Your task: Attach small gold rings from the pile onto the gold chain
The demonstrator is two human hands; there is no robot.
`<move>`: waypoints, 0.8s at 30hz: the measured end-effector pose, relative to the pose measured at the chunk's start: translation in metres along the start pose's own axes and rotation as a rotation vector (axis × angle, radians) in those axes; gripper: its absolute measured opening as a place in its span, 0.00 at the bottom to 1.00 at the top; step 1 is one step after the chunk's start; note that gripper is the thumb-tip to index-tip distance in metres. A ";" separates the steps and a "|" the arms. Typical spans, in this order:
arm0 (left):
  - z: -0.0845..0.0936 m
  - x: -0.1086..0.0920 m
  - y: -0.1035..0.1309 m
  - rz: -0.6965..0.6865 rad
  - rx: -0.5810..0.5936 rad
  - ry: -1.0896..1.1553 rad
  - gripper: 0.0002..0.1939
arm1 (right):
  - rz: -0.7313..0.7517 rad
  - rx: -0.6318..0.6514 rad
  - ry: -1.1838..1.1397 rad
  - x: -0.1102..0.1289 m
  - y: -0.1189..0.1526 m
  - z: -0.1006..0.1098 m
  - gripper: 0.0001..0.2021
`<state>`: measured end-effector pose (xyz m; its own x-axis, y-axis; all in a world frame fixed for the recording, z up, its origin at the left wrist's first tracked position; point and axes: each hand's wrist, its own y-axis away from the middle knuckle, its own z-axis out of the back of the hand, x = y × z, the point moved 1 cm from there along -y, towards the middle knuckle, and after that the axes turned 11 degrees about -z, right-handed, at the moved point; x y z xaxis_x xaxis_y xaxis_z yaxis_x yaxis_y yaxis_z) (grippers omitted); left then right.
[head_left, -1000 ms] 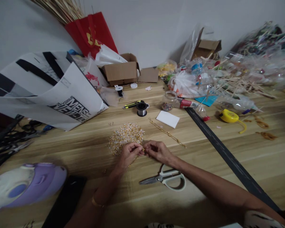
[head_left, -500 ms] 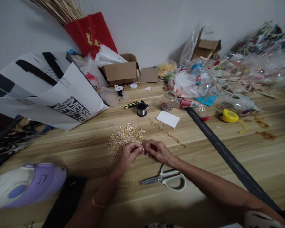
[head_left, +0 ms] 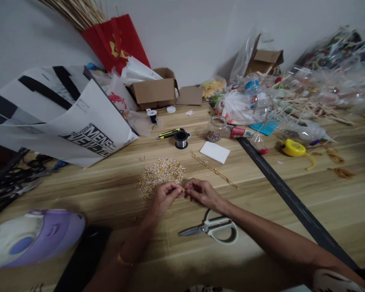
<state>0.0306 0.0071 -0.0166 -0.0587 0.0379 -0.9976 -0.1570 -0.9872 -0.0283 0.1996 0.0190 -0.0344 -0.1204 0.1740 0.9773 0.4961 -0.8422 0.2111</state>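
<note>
My left hand [head_left: 166,197] pinches a small gold bead [head_left: 183,190] between thumb and forefinger, and a thin gold strand shows just under its fingers. Touching or nearly touching that bead are the pinched fingertips of my right hand [head_left: 204,193]; whatever they hold is too small to make out. Both hands are low over the table, at the near right edge of a heap of gold and clear beads [head_left: 161,174]. Beyond my right hand lies a gold beaded chain [head_left: 214,169]. Grey-handled scissors [head_left: 211,228] rest below my right wrist.
Behind the heap are a wire spool [head_left: 181,140] and a yellow-black cutter [head_left: 169,133]. A white card [head_left: 215,152], a jar of beads [head_left: 214,132] and a yellow tape measure [head_left: 293,147] lie to the right. A large white bag [head_left: 100,125] stands at left.
My right fingertips have shifted very slightly left, closer to the bead at my left fingertips. Everything on the table lies as before.
</note>
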 end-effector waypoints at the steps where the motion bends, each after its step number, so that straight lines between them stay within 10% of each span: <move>1: 0.000 0.000 0.000 0.001 -0.004 0.005 0.11 | -0.008 0.002 -0.009 0.001 0.000 0.000 0.14; 24: -0.002 -0.002 0.003 -0.114 0.006 -0.176 0.08 | 0.042 -0.019 0.082 0.006 0.003 0.001 0.12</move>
<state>0.0320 0.0040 -0.0152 -0.2111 0.1766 -0.9614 -0.1783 -0.9740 -0.1397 0.2012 0.0174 -0.0281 -0.1704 0.0965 0.9806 0.4855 -0.8578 0.1688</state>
